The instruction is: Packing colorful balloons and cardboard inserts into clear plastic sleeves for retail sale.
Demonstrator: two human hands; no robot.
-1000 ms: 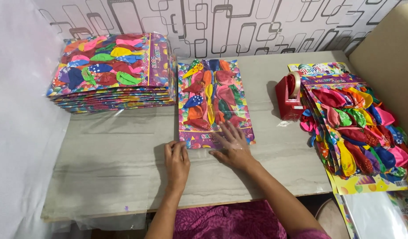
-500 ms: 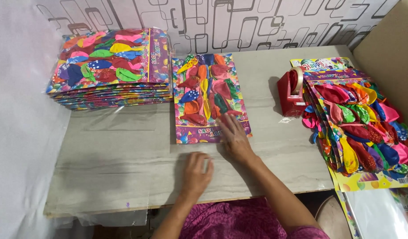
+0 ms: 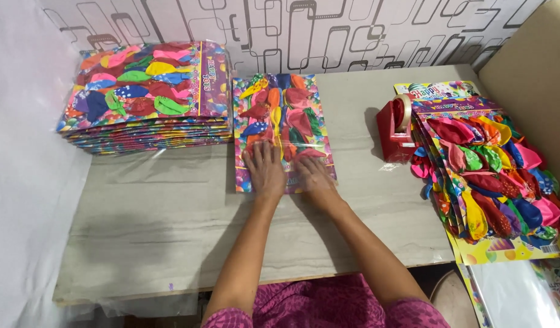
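On one balloon packet [image 3: 283,130], two flat, unclenched hands, left hand [image 3: 265,170] and right hand [image 3: 314,176], press.

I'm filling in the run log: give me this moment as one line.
left hand: flat on balloon card | right hand: flat on same card | card: lying on table | finished stack: left | tape dispenser: right

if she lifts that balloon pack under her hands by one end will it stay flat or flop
The balloon pack is a thin card sheet in a glossy sleeve, so it probably bends some. Likely light. The sleeve may slide easily under the left hand and right hand on the table.
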